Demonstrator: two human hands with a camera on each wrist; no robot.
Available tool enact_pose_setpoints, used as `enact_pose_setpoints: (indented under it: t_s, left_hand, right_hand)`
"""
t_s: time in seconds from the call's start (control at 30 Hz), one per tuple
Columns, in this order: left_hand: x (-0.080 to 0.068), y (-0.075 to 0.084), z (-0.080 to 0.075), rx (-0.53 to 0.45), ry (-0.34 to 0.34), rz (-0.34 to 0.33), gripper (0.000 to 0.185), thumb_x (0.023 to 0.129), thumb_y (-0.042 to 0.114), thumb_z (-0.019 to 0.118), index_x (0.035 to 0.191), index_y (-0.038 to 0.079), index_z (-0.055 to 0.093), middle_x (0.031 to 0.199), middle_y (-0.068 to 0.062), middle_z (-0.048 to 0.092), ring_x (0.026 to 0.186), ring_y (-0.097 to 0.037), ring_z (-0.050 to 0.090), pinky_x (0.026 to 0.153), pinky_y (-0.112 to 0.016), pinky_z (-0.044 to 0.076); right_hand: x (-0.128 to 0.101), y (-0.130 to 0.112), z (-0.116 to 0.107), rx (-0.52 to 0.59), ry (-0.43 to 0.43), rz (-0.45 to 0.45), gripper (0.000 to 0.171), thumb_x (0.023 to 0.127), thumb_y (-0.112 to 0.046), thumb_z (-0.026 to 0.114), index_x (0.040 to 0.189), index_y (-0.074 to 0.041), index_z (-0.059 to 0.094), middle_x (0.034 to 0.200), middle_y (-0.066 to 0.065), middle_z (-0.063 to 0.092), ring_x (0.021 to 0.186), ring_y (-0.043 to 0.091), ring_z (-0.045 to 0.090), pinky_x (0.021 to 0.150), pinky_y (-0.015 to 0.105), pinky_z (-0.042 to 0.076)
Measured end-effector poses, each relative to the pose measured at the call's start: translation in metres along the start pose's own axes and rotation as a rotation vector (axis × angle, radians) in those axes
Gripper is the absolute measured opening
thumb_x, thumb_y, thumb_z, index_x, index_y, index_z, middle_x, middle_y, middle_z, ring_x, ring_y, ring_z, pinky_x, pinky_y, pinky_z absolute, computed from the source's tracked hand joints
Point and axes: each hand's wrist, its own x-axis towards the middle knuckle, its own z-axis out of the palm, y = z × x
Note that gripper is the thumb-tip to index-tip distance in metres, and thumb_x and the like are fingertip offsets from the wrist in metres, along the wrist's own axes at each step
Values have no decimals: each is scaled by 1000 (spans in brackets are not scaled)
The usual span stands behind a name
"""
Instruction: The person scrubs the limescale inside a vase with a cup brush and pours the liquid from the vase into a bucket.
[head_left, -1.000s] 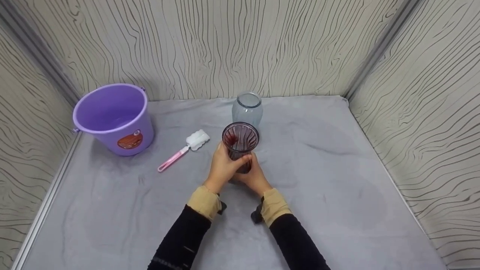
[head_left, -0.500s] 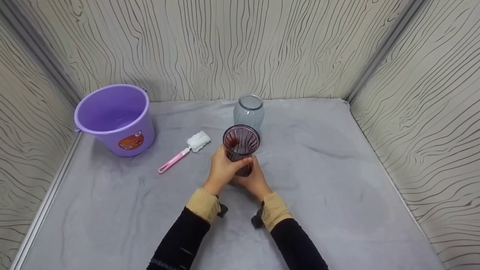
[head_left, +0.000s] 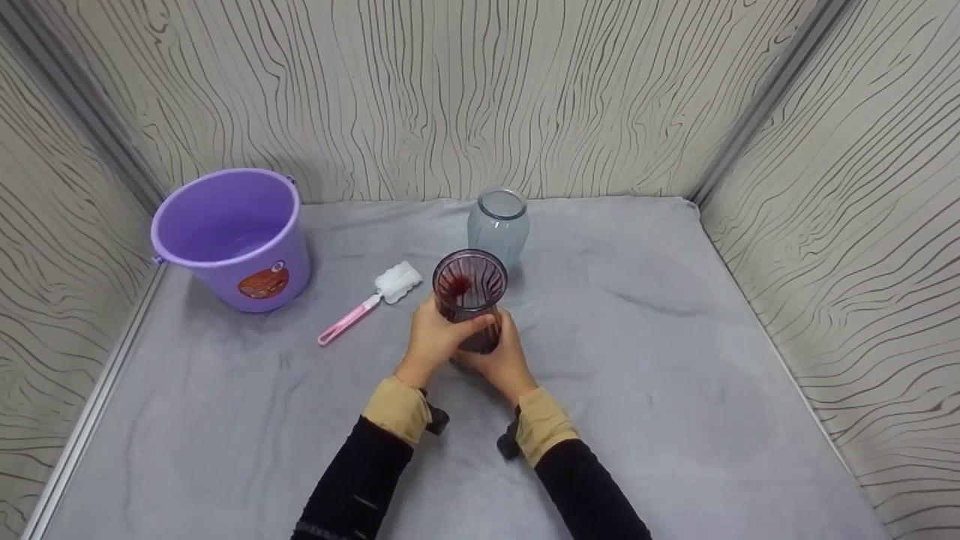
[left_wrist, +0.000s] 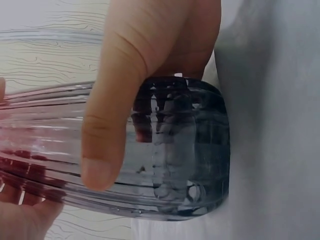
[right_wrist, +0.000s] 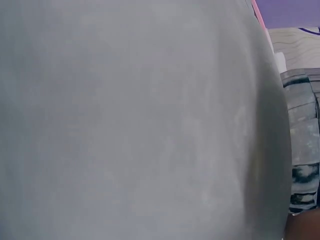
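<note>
Both hands hold a ribbed purple glass vase (head_left: pixel 480 341) between them, mouth up, in the middle of the head view. My left hand (head_left: pixel 430 339) grips it higher up, its thumb across the near side. Lower on the vase, my right hand (head_left: pixel 504 367) wraps the right side; in the left wrist view its thumb lies over the glass near the base. A reddish patch (head_left: pixel 456 285) shows inside the mouth; I cannot tell what it is. The base is close to the cloth, and whether it touches is unclear. Most fingers are hidden behind the glass.
Just behind the held vase stands a pale blue glass jar (head_left: pixel 499 232). To the left lies a sponge brush (head_left: pixel 371 301) with a pink handle and white head. A purple bucket (head_left: pixel 292 262) stands at the far left. Grey cloth (head_left: pixel 660 360) covers the surface, with patterned walls around.
Over the last half second both hands and the purple vase have shifted slightly left. The jar, brush and bucket stay in place, and the grip looks the same.
</note>
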Motion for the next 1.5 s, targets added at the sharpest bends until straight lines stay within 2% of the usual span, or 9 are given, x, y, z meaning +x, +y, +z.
enact_pose_setpoints:
  t_s: [0.17, 0.43, 0.67, 0.83, 1.03, 1.23, 1.37, 1.43, 1.5]
  left_hand:
    - [-2, -3, -5, -30, 23, 3, 67, 72, 17, 93, 127, -5, 62, 122, -18, 69, 114, -29, 65, 101, -44, 50]
    - [-5, -3, -11, -63, 50, -25, 68, 71, 14, 93, 128, -5, 61, 123, -19, 68, 116, -31, 64, 104, -46, 48]
    - [-4, 3, -16, -87, 57, -34, 67, 71, 6, 91, 129, -8, 59, 124, -25, 66, 118, -41, 62, 105, -49, 46]
    - [-2, 0, -24, -170, 96, -18, 67, 72, 6, 91, 129, -6, 59, 125, -21, 66, 118, -34, 63, 105, -46, 47]
    - [-2, -5, -32, -240, 207, -126, 64, 73, 10, 91, 128, -3, 61, 123, -16, 68, 115, -25, 65, 99, -34, 51]
    - [-1, -4, -44, -315, 357, -275, 59, 74, 14, 91, 123, -1, 64, 113, -14, 70, 99, -19, 65, 83, -26, 54]
    - [2, 0, -54, -320, 398, -308, 55, 74, 15, 90, 120, -2, 65, 105, -12, 69, 89, -16, 62, 77, -25, 52]
    - [3, 3, -59, -331, 406, -309, 53, 75, 14, 90, 119, -2, 65, 103, -10, 69, 88, -15, 61, 77, -25, 52]
    - [4, 5, -62, -342, 406, -304, 51, 76, 14, 89, 117, -2, 64, 100, -9, 68, 86, -15, 60, 76, -26, 52]
  right_hand:
    - [0, 3, 1, -18, -20, -38, 100, 71, -25, 93, 149, -3, 35, 147, 17, 45, 138, 30, 43, 116, 49, 33]
    - [-2, 8, -1, -38, -122, -32, 109, 68, -21, 94, 153, -5, 27, 153, 20, 34, 142, 34, 36, 118, 51, 28]
    - [0, 4, 2, -57, -122, 1, 109, 67, -23, 94, 153, -8, 29, 154, 18, 36, 142, 32, 38, 118, 49, 29]
    - [3, 0, 3, -98, -124, 16, 109, 67, -26, 95, 154, -12, 32, 154, 13, 39, 140, 28, 41, 116, 48, 31]
    - [1, -6, 3, -120, -144, 19, 110, 66, -30, 95, 155, -12, 33, 154, 12, 39, 139, 27, 40, 116, 48, 30]
    - [-2, -13, 6, 7, -121, 64, 107, 69, -31, 95, 154, -14, 34, 154, 9, 39, 139, 25, 40, 115, 49, 30]
    - [-3, -13, 12, 142, -103, 98, 101, 73, -26, 93, 154, -17, 34, 154, 5, 39, 139, 22, 39, 115, 46, 28]
    - [-4, -13, 16, 248, -100, 118, 96, 77, -21, 89, 155, -18, 33, 155, 5, 38, 137, 21, 38, 113, 41, 30]
    - [-5, -12, 20, 437, -111, 153, 95, 80, -15, 85, 156, -18, 28, 156, 8, 34, 134, 23, 41, 110, 38, 36]
